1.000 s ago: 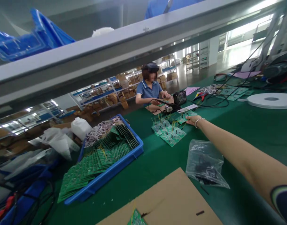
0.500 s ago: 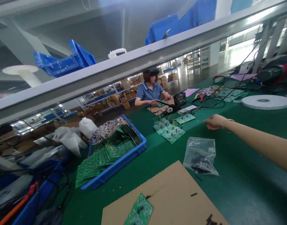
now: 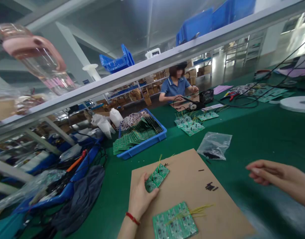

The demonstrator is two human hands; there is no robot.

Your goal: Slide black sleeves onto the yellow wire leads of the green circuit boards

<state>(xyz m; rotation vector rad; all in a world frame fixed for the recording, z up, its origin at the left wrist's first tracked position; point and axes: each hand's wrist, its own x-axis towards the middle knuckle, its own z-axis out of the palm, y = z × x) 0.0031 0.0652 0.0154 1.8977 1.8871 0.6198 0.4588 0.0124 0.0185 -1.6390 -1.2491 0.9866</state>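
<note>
Left hand (image 3: 141, 196) grips a small green circuit board (image 3: 157, 177) with yellow wires over flat brown cardboard (image 3: 217, 186); right hand (image 3: 271, 174), half-open, holds nothing.

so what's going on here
A person's left hand holds a small green circuit board with yellow wires over a cardboard sheet, where a second board lies. Their right hand hovers over the green mat, holding nothing visible. Farther along the bench, a co-worker sits working, and a blue crate of boards stands nearby.
</note>
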